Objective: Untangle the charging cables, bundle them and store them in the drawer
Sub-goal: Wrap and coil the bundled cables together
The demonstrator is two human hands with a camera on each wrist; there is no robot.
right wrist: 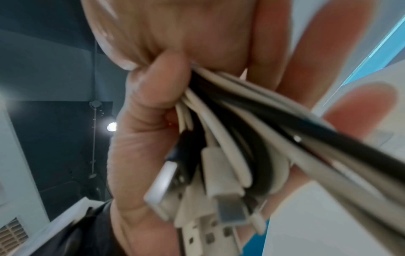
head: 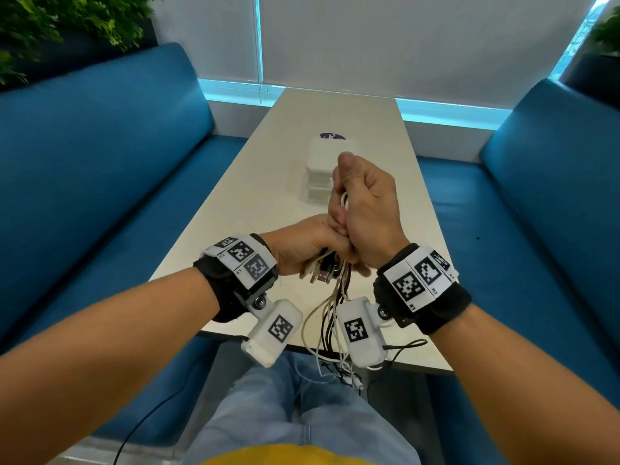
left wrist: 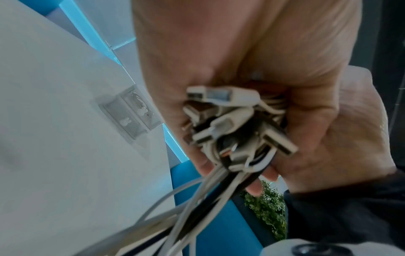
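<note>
Fingers point(right wrist: 153, 90) of both hands were curled tight round the charging cables point(head: 330, 317), plugs point(left wrist: 221, 121) gathered below the left hand point(head: 302, 246), loose lengths trailing downward toward the lap

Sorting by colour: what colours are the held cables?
White and black cables, clearest in the right wrist view.

I am sitting at a long white table point(head: 292, 135) that is running away from me toward a window. Blue upholstered benches point(head: 100, 156) are flanking it on both sides. Pale roller blinds point(head: 402, 38) are covering the glass, with cyan daylight glowing along their lower edge. Green foliage point(head: 50, 18) is spilling over the left bench's back.
</note>
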